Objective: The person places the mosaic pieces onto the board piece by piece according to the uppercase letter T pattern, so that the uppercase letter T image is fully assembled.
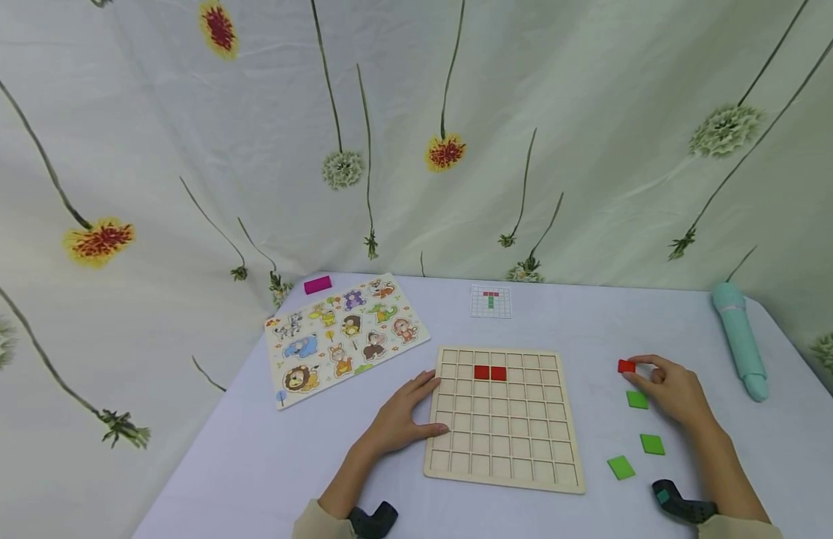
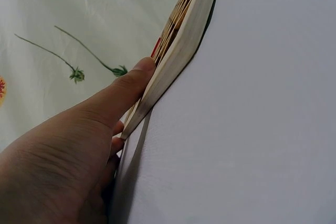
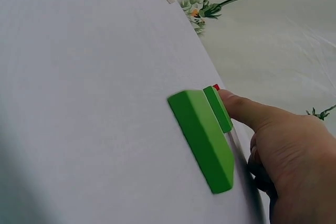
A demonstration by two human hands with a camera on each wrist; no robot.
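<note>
My left hand [image 1: 404, 414] rests at the left edge of a square wooden grid board [image 1: 510, 483]. Its thumb touches the rim, and in the left wrist view the hand [image 2: 68, 145] lies along the board's side [image 2: 163, 80]. Two red square tiles [image 1: 481, 372] sit side by side in the board's second row. Right of the board, my right hand [image 1: 677, 389] pinches another red tile [image 1: 626, 366] between thumb and forefinger. Below that hand lie green tiles [image 1: 637, 400]. In the right wrist view the held red tile [image 3: 216, 87] is mostly hidden behind the thumb and a green tile [image 3: 219, 111].
A card [image 1: 491, 302] printed with a red and green T-shaped pattern lies behind the board. At the back left are an animal picture board [image 1: 352, 359] and a magenta block [image 1: 318, 285]. A teal cylindrical object [image 1: 741, 340] lies at the far right. A flowered cloth [image 1: 416, 209] hangs behind.
</note>
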